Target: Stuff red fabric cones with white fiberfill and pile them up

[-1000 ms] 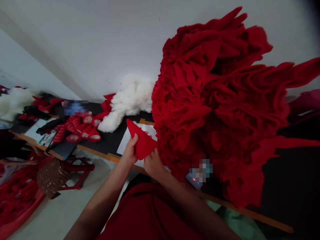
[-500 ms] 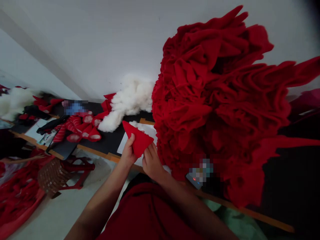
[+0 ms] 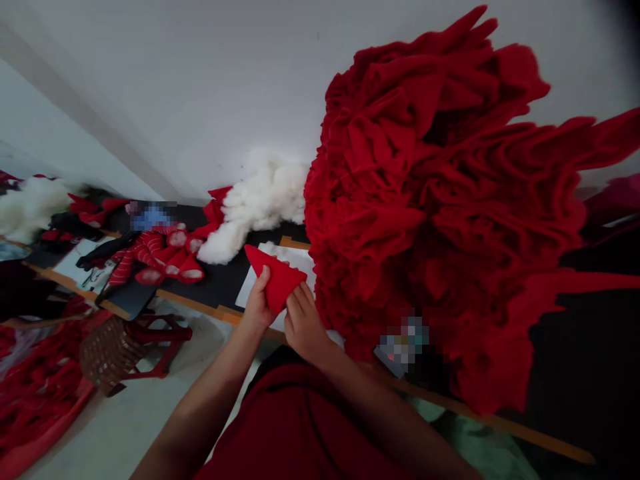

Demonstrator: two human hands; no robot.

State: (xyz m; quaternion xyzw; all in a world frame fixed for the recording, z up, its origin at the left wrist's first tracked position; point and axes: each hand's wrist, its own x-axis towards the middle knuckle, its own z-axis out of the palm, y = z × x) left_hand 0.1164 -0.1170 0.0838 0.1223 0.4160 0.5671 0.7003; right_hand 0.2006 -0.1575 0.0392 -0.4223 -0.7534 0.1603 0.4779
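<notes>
As I watch, the left hand (image 3: pixel 259 305) and right hand (image 3: pixel 304 327) grip the red felt cone (image 3: pixel 277 283) together, its tip pointing up-left, nearer the left hand.

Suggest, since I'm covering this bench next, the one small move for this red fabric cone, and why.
I'd probably ease the wide end of the red fabric cone open with the right hand's fingers, since the left hand already pinches its side and white fibre filling lies close beyond.
</notes>
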